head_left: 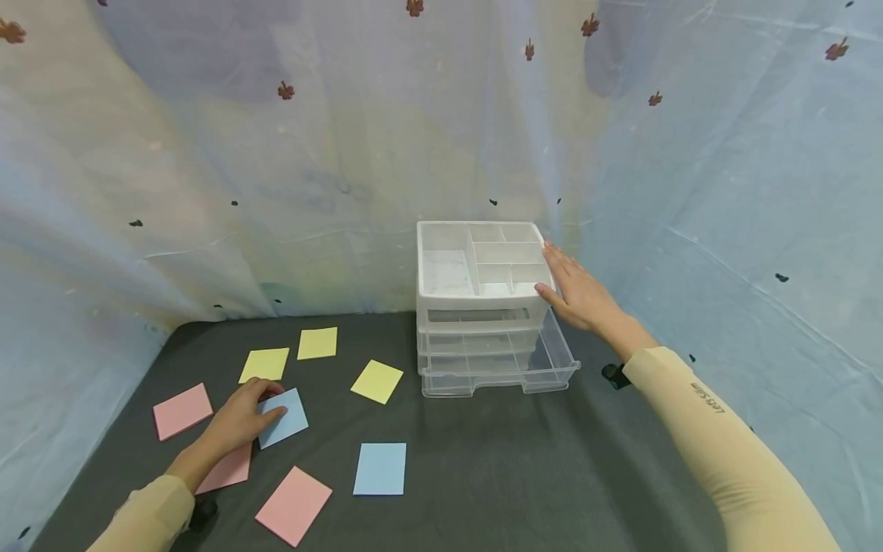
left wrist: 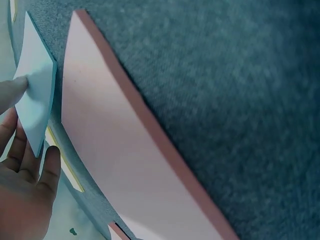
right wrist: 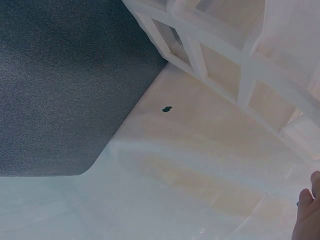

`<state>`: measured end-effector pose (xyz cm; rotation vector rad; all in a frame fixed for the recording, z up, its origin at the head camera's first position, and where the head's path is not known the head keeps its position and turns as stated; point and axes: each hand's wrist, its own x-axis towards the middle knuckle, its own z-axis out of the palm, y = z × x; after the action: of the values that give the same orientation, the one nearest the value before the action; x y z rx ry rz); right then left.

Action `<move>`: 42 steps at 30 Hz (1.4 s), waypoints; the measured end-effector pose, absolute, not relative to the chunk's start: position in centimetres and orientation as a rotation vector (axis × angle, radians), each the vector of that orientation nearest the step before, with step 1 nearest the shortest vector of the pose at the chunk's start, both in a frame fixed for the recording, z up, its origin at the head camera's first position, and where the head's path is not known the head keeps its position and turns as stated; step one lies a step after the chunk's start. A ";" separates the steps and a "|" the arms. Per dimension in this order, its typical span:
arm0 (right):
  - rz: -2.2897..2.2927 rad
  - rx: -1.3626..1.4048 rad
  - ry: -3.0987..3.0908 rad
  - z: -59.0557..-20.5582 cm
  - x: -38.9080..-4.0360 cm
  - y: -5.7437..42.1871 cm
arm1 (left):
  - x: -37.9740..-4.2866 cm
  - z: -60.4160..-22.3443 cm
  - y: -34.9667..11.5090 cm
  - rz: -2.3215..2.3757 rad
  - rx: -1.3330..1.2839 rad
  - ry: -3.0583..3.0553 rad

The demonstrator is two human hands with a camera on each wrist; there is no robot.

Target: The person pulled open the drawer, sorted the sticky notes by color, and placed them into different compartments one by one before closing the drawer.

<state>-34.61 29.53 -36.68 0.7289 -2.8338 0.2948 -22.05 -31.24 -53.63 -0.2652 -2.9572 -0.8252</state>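
Note:
My left hand (head_left: pixel 240 416) is at the left of the dark table, pinching a blue sticky-note pad (head_left: pixel 288 418). In the left wrist view, the thumb lies on the face of the pad and the fingers are around its far edge. A pink sticky-note pad (head_left: pixel 231 468) shows partly under the left forearm. My right hand (head_left: pixel 585 295) lies with straight fingers along the right side of a white plastic drawer organizer (head_left: pixel 487 303), the thumb at its top front corner. Its clear bottom drawer (head_left: pixel 503 376) is pulled out.
Two yellow pads (head_left: pixel 317 343) (head_left: pixel 265 364) lie beyond the left hand, and another yellow pad (head_left: pixel 376 381) left of the organizer. Pink pads (head_left: pixel 182 412) (head_left: pixel 293 506) and a second blue pad (head_left: pixel 380 468) are scattered nearby. A patterned curtain (head_left: pixel 345 153) hangs behind the table.

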 end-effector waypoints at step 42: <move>0.317 0.717 -2.833 -36.8 -34.5 29.5 | -19.0 -50.9 -28.7 -1.022 -0.184 -2.797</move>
<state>-34.49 29.53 -36.81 0.7173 -2.8334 0.3169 -19.03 -28.67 -50.85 -0.1841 -2.7968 -1.0220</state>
